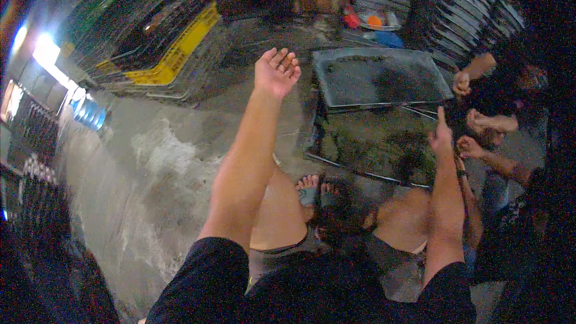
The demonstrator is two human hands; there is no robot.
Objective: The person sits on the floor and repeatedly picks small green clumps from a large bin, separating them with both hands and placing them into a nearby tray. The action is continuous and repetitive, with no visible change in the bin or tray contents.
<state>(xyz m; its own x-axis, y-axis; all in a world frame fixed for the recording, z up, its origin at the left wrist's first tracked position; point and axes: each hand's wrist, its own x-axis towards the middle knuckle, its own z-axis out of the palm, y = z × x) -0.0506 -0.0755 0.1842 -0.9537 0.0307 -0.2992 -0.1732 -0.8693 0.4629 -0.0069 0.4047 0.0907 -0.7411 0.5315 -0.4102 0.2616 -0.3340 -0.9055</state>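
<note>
My left hand (277,72) is held out over the concrete floor, palm turned up. Its fingers curl loosely and hold nothing. Seen from its edge, my right hand (441,132) reaches forward with fingers extended and the thumb apart; I see nothing in it. It overlaps the right side of a low rectangular tank or frame (373,141), whose inside looks mottled green and brown. Whether the hand touches it, I cannot tell. A pale-rimmed, glass-like panel (382,76) covers the far part. Grain and darkness blur the details.
Other people's hands (468,146) are close at the right. A plastic basin (380,26) with red and orange items stands behind the panel. At the left are a yellow metal frame (173,67), a blue water bottle (89,113) and the concrete floor (135,180). My foot (308,193) is below.
</note>
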